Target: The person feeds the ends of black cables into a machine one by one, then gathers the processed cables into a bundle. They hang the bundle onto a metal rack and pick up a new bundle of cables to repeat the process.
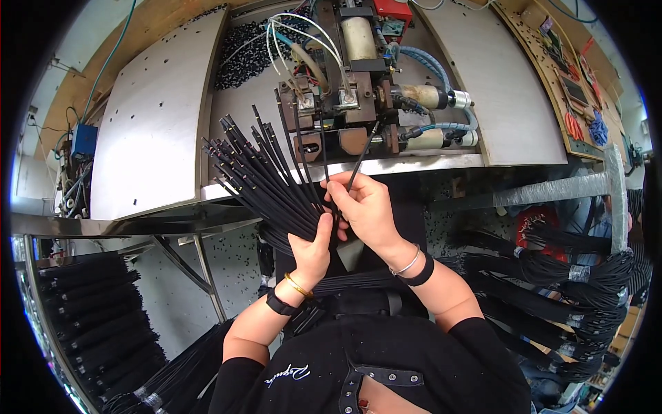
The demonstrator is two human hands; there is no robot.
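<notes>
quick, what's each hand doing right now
left hand: closed around fanned bundle of black cables
right hand: pinching a single black cable

Two hands (312, 250), one cable fan (258, 169)

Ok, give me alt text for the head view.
The left hand grips a fanned bundle of thin black cords while the right hand pinches a single cord toward a small machine on a metal bench.

packages: none | labels: none legible | signs: none | screens: none in view
</notes>
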